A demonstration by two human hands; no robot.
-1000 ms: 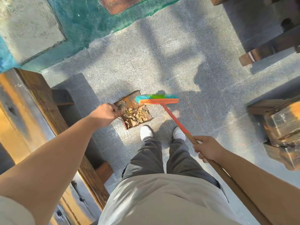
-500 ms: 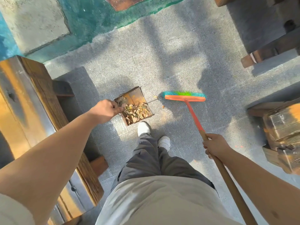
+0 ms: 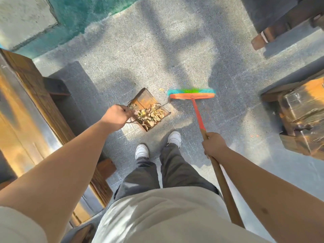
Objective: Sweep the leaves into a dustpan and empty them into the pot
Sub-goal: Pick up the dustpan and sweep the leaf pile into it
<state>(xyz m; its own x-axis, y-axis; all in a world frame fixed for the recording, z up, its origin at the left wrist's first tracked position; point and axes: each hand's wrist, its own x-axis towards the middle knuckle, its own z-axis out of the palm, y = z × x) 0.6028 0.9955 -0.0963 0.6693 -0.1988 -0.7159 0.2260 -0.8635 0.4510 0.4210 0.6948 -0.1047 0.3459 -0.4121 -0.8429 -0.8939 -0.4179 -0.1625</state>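
Observation:
A rusty brown dustpan (image 3: 144, 99) rests on the grey paving just ahead of my feet, with a heap of dry leaves (image 3: 150, 116) inside it. My left hand (image 3: 116, 117) grips its handle at the pan's left side. A single small leaf (image 3: 161, 89) lies on the ground beyond the pan. The broom (image 3: 191, 94) has an orange head with teal and green bristles and stands to the right of the pan, apart from it. My right hand (image 3: 213, 145) holds its wooden handle low down. No pot is in view.
A long wooden bench (image 3: 31, 120) runs along the left. Wooden furniture (image 3: 301, 113) stands at the right, and another wooden piece (image 3: 273, 30) at the upper right. Teal painted ground (image 3: 78, 16) lies at the top left. My white shoes (image 3: 142, 151) stand behind the pan.
The broom head has swung from over the dustpan out to the right and away from it. My feet have shifted. My left hand kept hold of the dustpan.

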